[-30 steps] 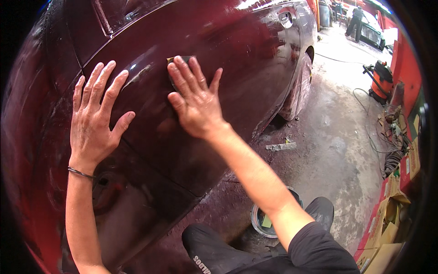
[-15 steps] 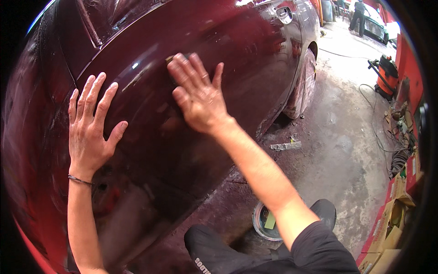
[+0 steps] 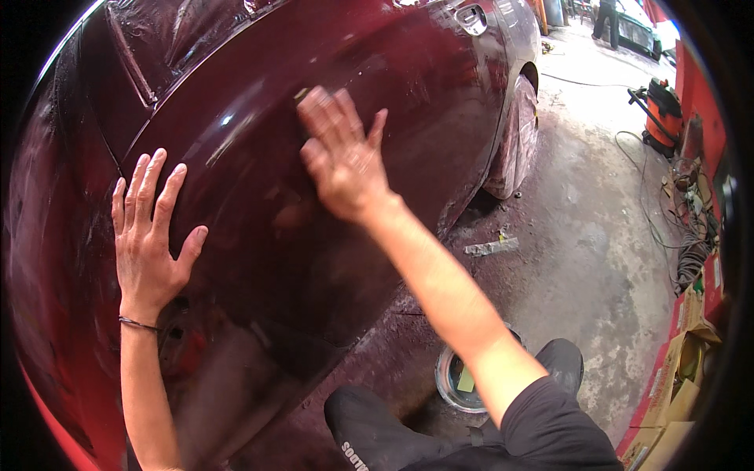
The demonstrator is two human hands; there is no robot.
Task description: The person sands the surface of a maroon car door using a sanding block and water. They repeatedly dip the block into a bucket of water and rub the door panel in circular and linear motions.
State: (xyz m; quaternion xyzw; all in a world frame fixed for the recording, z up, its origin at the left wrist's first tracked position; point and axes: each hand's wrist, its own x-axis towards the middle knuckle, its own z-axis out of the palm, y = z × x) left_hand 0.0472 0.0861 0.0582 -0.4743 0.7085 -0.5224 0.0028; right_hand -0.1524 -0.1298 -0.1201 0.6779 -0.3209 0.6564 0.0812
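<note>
A dark red car side panel (image 3: pixel 259 259), wet-looking and glossy, fills the left and middle. My left hand (image 3: pixel 148 251) lies on it with spread fingers and holds nothing; a thin dark band circles the wrist. Farther right, my right hand (image 3: pixel 343 157) presses against the panel, blurred by motion. Beneath its fingertips the yellowish edge of a small pad (image 3: pixel 301 95) peeks out; the rest is hidden by the hand. A pale streak (image 3: pixel 224 145) of reflected light runs between the hands. The door handle (image 3: pixel 472 20) sits at the upper right of the bodywork.
Below my right arm stands a round tub (image 3: pixel 449 381) with a yellow-green piece inside. Plastic covers the wheel (image 3: pixel 512 145). A silvery strip (image 3: pixel 492 247) lies on the floor. Along the right are an orange-black vacuum (image 3: pixel 664 118), coiled hose (image 3: pixel 691 259) and cardboard boxes (image 3: pixel 675 377). A person (image 3: pixel 606 22) stands far off.
The view has shifted slightly. My left hand has slid a little lower on the panel. Against the bodywork, my right hand has moved slightly to the right, still pressing on the pad.
</note>
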